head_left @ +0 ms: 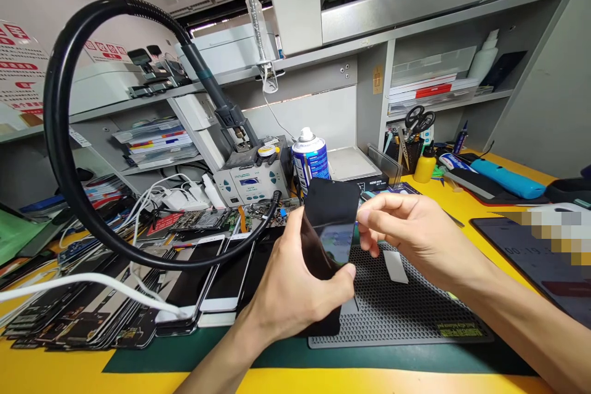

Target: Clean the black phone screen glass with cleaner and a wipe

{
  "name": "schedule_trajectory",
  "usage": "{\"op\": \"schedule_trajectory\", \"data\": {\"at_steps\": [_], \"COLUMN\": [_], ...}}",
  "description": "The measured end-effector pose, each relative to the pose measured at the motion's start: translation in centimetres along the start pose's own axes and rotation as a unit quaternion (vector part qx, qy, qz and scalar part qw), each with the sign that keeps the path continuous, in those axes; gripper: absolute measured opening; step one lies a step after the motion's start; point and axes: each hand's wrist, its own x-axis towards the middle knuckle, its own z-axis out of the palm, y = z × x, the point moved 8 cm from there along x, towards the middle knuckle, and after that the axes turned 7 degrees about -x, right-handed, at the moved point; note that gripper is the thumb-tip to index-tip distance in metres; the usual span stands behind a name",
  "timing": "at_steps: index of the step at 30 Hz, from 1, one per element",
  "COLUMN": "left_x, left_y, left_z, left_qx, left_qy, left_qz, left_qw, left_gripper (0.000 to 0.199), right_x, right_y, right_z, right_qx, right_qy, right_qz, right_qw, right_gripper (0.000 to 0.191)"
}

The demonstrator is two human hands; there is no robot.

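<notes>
My left hand [300, 286] is wrapped round a black phone [330, 221], its thumb at the lower right edge and its fingers behind the left side. The phone stands tilted, with a reflection on its glossy face. At the phone's upper right edge, my right hand [399, 221] has thumb and index finger pinched together; whether something thin is between them is too small to tell. Below both hands lies a grey perforated mat [392, 314], with a small white card [396, 266] on it.
Left of the hands lie stacked phone parts [78, 314] and phones [228, 277] under a looping black hose [60, 129]. Behind stand a blue spray can [310, 160] and a repair station [253, 181]. A yellow bottle [425, 165] and a dark phone with a lit timer [521, 258] are right.
</notes>
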Motion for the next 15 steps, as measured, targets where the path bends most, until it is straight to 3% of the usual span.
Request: {"op": "schedule_trajectory", "data": {"at_steps": [9, 15], "left_x": [0.2, 0.2], "left_y": [-0.1, -0.4], "left_z": [0.5, 0.5], "left_qx": [-0.101, -0.117], "left_qy": [-0.040, -0.042], "left_qz": [-0.013, -0.018], "left_qw": [0.994, 0.992], "left_gripper": [0.055, 0.052], "right_x": [0.1, 0.2], "right_y": [0.9, 1.1], "right_z": [0.1, 1.1], "right_qx": [0.053, 0.109], "right_qy": [-0.010, -0.065], "right_qz": [0.039, 0.074], "right_qw": [0.998, 0.989], "right_gripper": [0.014, 0.018]}}
